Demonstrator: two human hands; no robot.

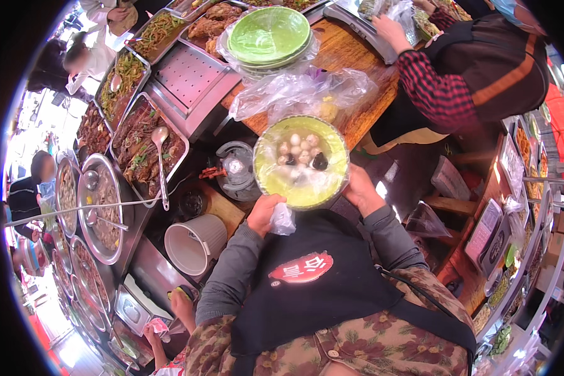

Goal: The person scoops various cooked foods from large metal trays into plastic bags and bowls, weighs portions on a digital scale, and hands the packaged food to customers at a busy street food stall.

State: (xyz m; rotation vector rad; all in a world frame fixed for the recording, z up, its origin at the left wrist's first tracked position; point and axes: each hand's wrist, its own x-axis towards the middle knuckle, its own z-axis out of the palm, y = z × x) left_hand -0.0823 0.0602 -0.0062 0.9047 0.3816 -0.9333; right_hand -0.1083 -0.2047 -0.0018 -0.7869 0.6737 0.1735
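A yellow-green bowl lined with clear plastic is held in front of my apron. Several pale round balls and dark pieces lie in it, with some liquid. My left hand grips the lower left rim, with a bunched end of the plastic bag beside its fingers. My right hand holds the right side of the rim. Just beyond the bowl, crumpled clear plastic bags lie on the wooden table. A stack of green bowls, also covered in plastic, stands farther back.
Metal trays of cooked food and round steel basins line the left side. A white bin stands low at left. A co-worker in checked sleeves handles plastic at upper right. Another person's hands show at lower left.
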